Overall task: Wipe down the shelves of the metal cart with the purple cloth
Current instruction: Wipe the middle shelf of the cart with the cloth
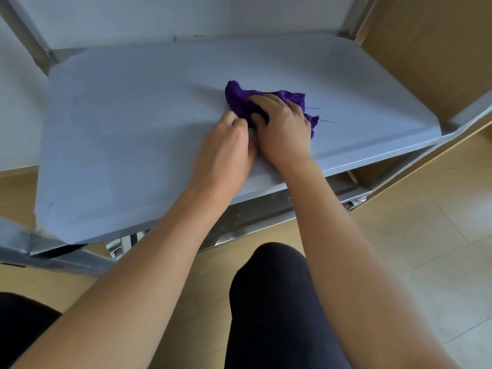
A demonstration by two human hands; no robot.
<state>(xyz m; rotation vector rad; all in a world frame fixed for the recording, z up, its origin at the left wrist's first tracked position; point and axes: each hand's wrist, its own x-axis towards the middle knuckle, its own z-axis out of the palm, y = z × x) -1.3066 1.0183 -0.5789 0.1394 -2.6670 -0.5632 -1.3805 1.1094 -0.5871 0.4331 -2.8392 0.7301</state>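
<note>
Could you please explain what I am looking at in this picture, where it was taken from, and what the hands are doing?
There is no machine here: a person wears a wide-angle camera on the head, so this single picture looks forward and down over their own bare arms. They seem to be crouching; a knee in dark trousers shows at the bottom, above a pale wooden floor. In front is a shelf of the metal cart, a flat grey surface with metal posts at its corners. The only thing lying on it is a crumpled purple cloth. The right hand presses on top of the cloth, while the left hand pinches its near edge. Both hands touch the cloth at the middle of the shelf.
</note>
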